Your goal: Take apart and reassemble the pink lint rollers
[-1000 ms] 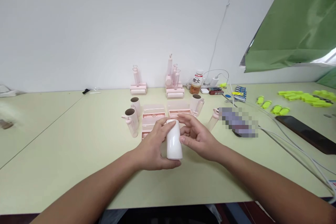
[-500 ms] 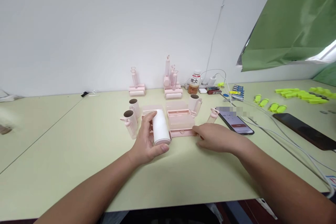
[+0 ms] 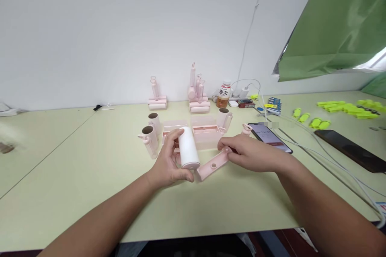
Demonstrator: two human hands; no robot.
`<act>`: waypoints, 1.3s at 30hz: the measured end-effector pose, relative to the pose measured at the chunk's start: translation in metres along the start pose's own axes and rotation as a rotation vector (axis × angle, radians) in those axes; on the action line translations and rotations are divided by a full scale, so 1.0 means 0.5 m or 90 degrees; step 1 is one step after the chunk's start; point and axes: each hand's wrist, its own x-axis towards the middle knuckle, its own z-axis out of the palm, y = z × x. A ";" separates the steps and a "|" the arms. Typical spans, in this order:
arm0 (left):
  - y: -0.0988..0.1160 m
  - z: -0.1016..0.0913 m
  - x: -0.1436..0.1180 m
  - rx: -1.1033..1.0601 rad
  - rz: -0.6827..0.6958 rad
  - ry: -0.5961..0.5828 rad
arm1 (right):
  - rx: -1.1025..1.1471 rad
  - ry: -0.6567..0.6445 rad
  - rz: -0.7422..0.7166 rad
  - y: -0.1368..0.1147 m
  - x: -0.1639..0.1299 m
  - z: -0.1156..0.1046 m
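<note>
While the head cam looks down at the pale green table (image 3: pixel 90 192), the left hand (image 3: pixel 170 164) is wrapped around a white roll (image 3: pixel 188 152), thumb near its lower end and fingers curled behind it, so the roll sits tilted just above the tabletop, dead centre in front of the person. The right hand (image 3: pixel 250 153) is pinching one end of a flat pink cover piece (image 3: pixel 212 164) between thumb and fingertips; the piece slants down toward the roll, with its lower end just beside the roll's bottom.

Right behind the hands sit a couple of pink tray-like boxes (image 3: pixel 206 131), and on the left two pink rollers with cardboard cores (image 3: pixel 150 136) stand upright. Further back near the wall are stacked pink rollers with handles (image 3: pixel 197 96) and a small drink bottle (image 3: pixel 223 94). To the right of the hands a phone (image 3: pixel 268 135) lies face up with its screen lit, a dark phone (image 3: pixel 350 150) sits further right, white cables (image 3: pixel 328 164) run across, and neon yellow bits (image 3: pixel 346 109) are scattered near a green sheet (image 3: pixel 337 28).
</note>
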 end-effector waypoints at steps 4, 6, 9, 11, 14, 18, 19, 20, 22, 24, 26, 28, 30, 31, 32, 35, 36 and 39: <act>0.000 0.001 0.000 -0.009 0.020 -0.023 | 0.048 -0.017 -0.034 -0.004 0.003 0.001; 0.002 0.000 -0.001 -0.016 0.041 -0.043 | 0.073 -0.024 -0.066 -0.006 0.008 0.006; 0.006 -0.003 -0.001 0.014 0.062 -0.069 | 0.112 -0.013 -0.124 -0.012 0.017 0.014; 0.007 -0.004 0.000 0.039 0.080 -0.083 | 0.133 0.011 -0.145 -0.016 0.022 0.020; 0.007 -0.006 0.001 0.050 0.099 -0.103 | 0.187 0.023 -0.134 -0.017 0.027 0.028; 0.010 -0.009 0.004 0.040 0.109 -0.123 | 0.353 -0.041 -0.064 -0.010 0.032 0.035; 0.012 -0.009 0.004 0.039 0.112 -0.130 | 0.400 -0.049 -0.051 -0.009 0.033 0.036; 0.014 -0.009 0.003 0.039 0.115 -0.140 | 0.446 -0.048 -0.045 -0.009 0.035 0.037; 0.018 -0.008 0.001 0.042 0.114 -0.159 | 0.518 -0.023 -0.044 -0.010 0.038 0.040; 0.021 -0.004 -0.002 0.048 0.105 -0.176 | 0.561 0.006 -0.032 -0.013 0.042 0.045; 0.025 0.000 -0.004 0.056 0.103 -0.186 | 0.591 0.025 -0.015 -0.016 0.044 0.052; 0.029 0.004 -0.005 0.071 0.117 -0.189 | 0.620 0.029 -0.005 -0.017 0.046 0.061; 0.034 0.007 -0.004 0.092 0.143 -0.190 | 0.646 0.031 0.002 -0.018 0.047 0.069; 0.036 0.007 -0.003 0.100 0.153 -0.193 | 0.654 0.033 0.007 -0.019 0.048 0.073; 0.038 0.008 -0.002 0.107 0.159 -0.199 | 0.659 0.035 0.012 -0.020 0.049 0.076; 0.042 0.010 0.000 0.114 0.159 -0.216 | 0.667 0.045 0.025 -0.025 0.053 0.083; 0.042 0.010 0.000 0.114 0.158 -0.218 | 0.667 0.050 0.030 -0.028 0.055 0.085; 0.039 0.012 -0.001 0.111 0.155 -0.216 | 0.671 0.071 0.044 -0.036 0.058 0.089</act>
